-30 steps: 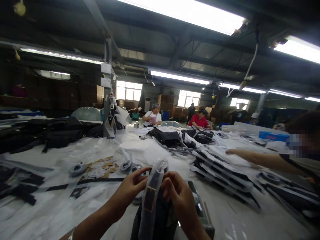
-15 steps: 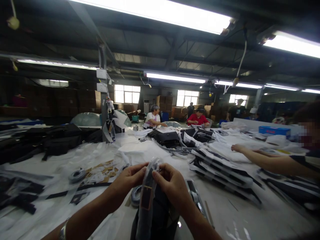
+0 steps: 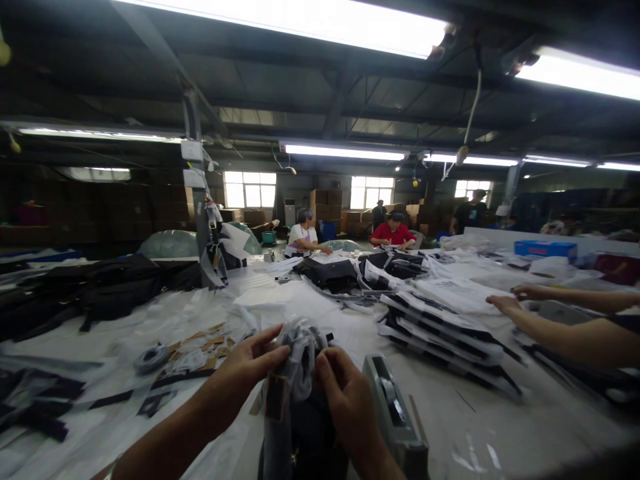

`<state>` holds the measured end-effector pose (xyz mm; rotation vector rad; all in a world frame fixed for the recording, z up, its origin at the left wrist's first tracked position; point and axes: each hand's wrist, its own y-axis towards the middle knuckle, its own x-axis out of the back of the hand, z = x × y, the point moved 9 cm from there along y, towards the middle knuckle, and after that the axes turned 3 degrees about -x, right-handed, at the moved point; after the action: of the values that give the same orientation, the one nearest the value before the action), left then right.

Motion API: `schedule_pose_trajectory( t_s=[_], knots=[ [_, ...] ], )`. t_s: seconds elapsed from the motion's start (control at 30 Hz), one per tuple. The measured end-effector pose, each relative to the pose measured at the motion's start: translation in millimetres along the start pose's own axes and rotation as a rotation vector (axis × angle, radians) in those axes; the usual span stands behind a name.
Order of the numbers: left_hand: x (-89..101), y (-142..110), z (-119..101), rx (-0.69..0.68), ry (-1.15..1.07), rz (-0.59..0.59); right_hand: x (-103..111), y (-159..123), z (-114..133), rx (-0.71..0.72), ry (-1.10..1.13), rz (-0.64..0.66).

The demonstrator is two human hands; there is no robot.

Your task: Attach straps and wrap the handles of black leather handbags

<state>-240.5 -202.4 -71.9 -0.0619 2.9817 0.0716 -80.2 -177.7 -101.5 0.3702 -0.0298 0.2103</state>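
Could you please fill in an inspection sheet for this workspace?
Surface: white table, largely covered farther back.
Work things: plastic-wrapped strap with a buckle, in front of a black item.
Clutter: brown scraps, grey roll, layered black-and-white stack; grey dispenser beside the right hand.
Hands: left hand pinches the wrapping; right hand's fingertips are at its other side, grip unclear.
Cables: one hanging overhead, clear of the table.
Surroundings: co-worker's arms at right; stacked boxes behind.
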Motion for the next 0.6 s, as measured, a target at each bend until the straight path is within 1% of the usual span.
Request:
schedule_pose_trajectory(
  t_s=[0.07, 0.13, 0.2, 0.23, 0.27, 0.33, 0.43, 0.5, 0.53, 0.57, 0.6],
  knots=[
    [10.9, -2.6, 1.6, 0.029, -0.017, -0.044, 3.3, -21.4, -26.4, 0.039, -0.128, -0.053],
    [18.8, -5.6, -1.5, 0.019, -0.021, -0.053, 15.2, -45.4, -51.4, 0.094, -0.253, -0.221],
    [23.1, -8.4, -4.6, 0.007, -0.011, -0.046, 21.4, -65.7, -75.5, 0.080, -0.358, -0.341],
    [24.3, -9.6, -5.1, 0.010, 0.006, -0.047, 19.8, -72.6, -84.4, 0.066, -0.395, -0.356],
    [25.2, -10.6, -5.3, 0.013, 0.032, -0.054, 15.2, -77.2, -90.6, 0.051, -0.417, -0.346],
    [26.7, -11.8, -7.5, 0.003, 0.107, -0.085, -1.8, -80.1, -94.8, 0.032, -0.421, -0.269],
    [29.5, -11.9, -15.2, -0.037, 0.210, -0.144, -37.6, -74.7, -93.9, -0.022, -0.354, -0.088],
    [33.2, -11.6, -19.2, -0.036, 0.237, -0.168, -57.4, -67.8, -93.5, -0.054, -0.287, 0.023],
    [36.0, -11.8, -19.6, -0.019, 0.238, -0.175, -62.8, -63.3, -93.5, -0.057, -0.250, 0.064],
    [40.3, -12.7, -19.3, 0.006, 0.233, -0.188, -63.4, -57.9, -93.8, -0.055, -0.221, 0.084],
    [45.7, -14.3, -17.8, 0.040, 0.222, -0.209, -59.0, -51.2, -95.6, -0.056, -0.217, 0.082]
  ],
)
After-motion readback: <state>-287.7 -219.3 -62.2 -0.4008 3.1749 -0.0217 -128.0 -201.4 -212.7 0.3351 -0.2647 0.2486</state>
